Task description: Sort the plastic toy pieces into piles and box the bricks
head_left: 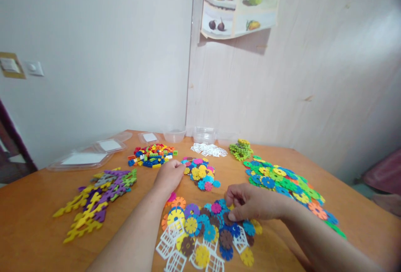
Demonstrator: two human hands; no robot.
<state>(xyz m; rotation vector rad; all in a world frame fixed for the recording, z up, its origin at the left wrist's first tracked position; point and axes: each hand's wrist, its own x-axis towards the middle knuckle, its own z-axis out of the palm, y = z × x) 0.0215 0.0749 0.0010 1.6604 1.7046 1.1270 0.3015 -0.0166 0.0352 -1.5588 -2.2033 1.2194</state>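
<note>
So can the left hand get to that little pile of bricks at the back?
Probably yes. The left hand lies just short of the brick pile, with only bare table between them and nothing blocking.

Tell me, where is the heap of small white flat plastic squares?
The heap of small white flat plastic squares lies at the table's far edge, centre of the head view, just before the clear plastic tubs and left of the green disc cluster.

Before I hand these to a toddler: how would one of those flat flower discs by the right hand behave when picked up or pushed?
The discs look thin and flat, so probably light and stiff. Lying flat on the table, one would likely slide, not roll. The notched edges should give the right hand grip.
</note>
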